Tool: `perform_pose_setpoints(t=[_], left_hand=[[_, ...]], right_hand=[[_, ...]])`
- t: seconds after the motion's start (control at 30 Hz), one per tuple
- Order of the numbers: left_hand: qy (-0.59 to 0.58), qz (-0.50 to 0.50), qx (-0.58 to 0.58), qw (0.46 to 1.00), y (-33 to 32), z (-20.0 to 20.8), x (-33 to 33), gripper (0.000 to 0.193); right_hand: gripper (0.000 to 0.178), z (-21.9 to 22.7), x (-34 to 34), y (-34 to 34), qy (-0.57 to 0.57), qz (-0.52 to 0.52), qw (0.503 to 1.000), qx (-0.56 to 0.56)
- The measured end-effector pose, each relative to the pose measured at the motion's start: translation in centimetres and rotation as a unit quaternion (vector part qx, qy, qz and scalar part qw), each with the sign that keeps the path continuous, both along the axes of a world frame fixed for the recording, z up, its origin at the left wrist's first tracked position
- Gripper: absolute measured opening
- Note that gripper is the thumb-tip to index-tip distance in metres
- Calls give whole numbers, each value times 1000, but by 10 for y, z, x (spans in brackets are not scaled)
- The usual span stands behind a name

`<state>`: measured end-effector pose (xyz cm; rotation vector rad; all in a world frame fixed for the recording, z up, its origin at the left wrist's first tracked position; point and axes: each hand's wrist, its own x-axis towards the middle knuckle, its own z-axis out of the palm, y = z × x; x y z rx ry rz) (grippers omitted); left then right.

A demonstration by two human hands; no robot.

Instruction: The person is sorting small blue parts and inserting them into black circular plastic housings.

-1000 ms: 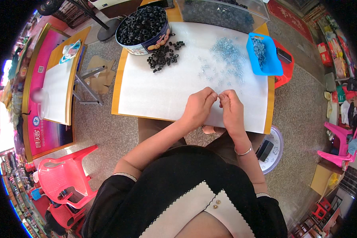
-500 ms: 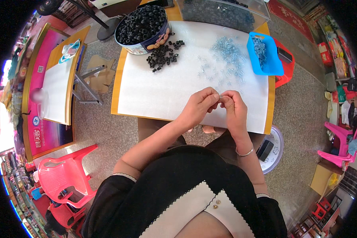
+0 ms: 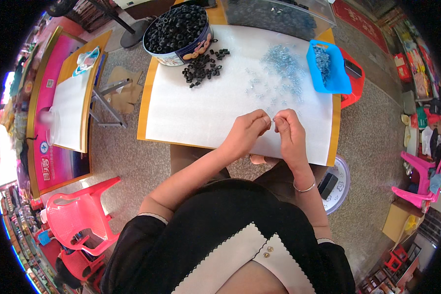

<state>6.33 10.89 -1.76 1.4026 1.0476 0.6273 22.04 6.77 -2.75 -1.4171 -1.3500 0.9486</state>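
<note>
Over the near part of a white-covered table (image 3: 191, 115), my left hand (image 3: 249, 131) and my right hand (image 3: 291, 133) face each other with a small gap between their fingertips. Both are closed in a pinch. Something tiny and pale shows at the fingertips, too small to name. Beyond my hands, small clear-blue pieces (image 3: 283, 66) lie scattered on the white sheet. A blue plastic basket (image 3: 339, 73) at the right holds more of them. Small black tube-shaped parts (image 3: 201, 71) are heaped at the left, beside a round tub (image 3: 179, 58) filled with black parts.
A clear plastic bin (image 3: 279, 22) of dark parts stands at the table's far edge. Behind the blue basket is a red seat (image 3: 354, 90) with a dark object on it. A pink chair (image 3: 83, 215) stands at left. A patterned round basin (image 3: 340, 188) is below the table's right corner.
My fingertips, touching before, have drawn slightly apart, the right hand shifting a little rightward. The things on the table lie as before.
</note>
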Motion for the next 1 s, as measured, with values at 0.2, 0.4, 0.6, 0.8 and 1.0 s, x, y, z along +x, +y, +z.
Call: perform_pose_setpoints(t=[0.2,0.4,0.6,0.8,1.0], left_hand=[[-167,-2,-228,959,7,3,0,22],[2,72,181,981,12,-22,-1,7],[215,78,388,893,35,-40,-13,19],[212,65,364,905,36,-48,-14,21],[171,70,376,908,35,-49,-19,24]], right_hand=[[11,-3,1,0,67,-6,997,26],[10,-9,15,-2,20,-62,997,28],[15,-23,33,-5,-214,-130,964,90],[16,-32,36,-5,-305,-157,935,92],[18,-35,37,-3,-348,-160,921,77]])
